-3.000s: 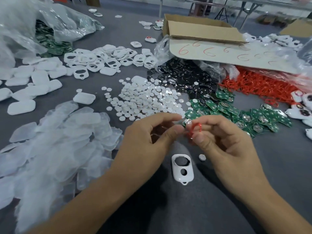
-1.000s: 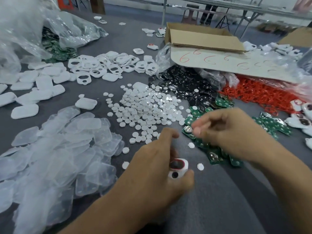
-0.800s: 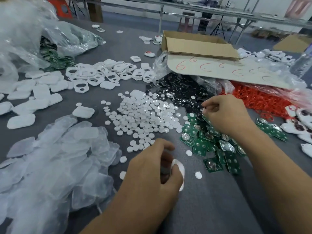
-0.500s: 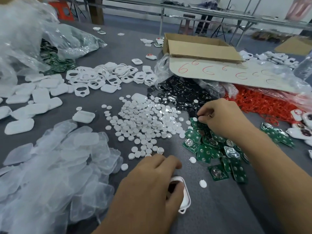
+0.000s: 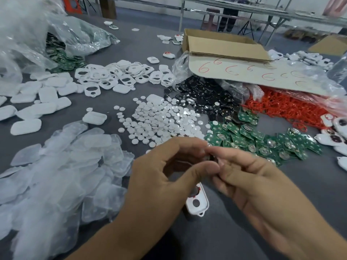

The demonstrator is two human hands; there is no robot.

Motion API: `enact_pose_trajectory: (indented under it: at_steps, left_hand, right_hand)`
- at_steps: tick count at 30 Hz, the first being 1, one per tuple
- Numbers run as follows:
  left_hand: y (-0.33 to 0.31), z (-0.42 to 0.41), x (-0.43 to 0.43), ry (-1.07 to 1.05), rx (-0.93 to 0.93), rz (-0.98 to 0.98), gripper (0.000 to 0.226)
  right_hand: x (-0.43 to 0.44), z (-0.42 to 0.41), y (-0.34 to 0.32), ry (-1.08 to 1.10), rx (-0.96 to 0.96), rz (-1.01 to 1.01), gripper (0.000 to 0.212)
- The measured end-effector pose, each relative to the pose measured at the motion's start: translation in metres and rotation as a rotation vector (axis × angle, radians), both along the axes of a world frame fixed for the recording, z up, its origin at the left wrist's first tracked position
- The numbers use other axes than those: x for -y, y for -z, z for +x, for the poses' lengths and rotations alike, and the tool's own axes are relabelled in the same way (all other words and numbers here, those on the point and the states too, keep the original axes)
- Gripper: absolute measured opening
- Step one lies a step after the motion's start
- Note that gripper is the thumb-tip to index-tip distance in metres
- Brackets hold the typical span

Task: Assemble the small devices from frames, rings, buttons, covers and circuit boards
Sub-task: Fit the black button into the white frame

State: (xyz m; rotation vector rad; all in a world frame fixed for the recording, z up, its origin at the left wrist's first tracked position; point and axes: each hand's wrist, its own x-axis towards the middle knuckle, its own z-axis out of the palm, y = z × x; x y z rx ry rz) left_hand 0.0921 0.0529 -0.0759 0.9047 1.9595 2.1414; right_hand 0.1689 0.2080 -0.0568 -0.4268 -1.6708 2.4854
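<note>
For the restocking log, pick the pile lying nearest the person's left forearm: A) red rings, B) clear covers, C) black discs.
B: the clear covers spread right beside the left hand and its forearm, while the right hand pinches a small dark part at the fingertips.

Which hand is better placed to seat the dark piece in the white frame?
Right, probably: the right hand pinches the small dark piece right by the white frame; the left hand, fingers curled beside it, could steady the frame.
</note>
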Motion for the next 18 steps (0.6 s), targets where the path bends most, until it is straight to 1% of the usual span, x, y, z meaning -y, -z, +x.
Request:
enact_pose_trajectory:
  at_steps: [3,5,8,13,18]
  left_hand:
    - [0.002,-0.001,0.002,-0.063,-0.131,-0.084,0.024]
    - [0.003,-0.004,0.004,-0.082,-0.16,-0.126,0.023]
    - [0.004,-0.006,0.004,-0.07,-0.193,-0.156,0.028]
    - [0.005,-0.007,0.005,0.019,-0.216,-0.179,0.037]
    - [0.005,-0.007,0.004,0.042,-0.078,-0.105,0.03]
  right_hand:
    - [0.006,0.005,0.008,-0.113,-0.033,-0.124,0.031]
    - [0.001,0.006,0.009,-0.2,-0.052,-0.218,0.033]
    - [-0.004,0.005,0.013,-0.265,-0.098,-0.256,0.033]
    - [-0.011,0.004,0.019,-0.213,-0.067,-0.155,0.034]
    - [-0.014,0.005,0.021,-0.081,-0.056,-0.132,0.047]
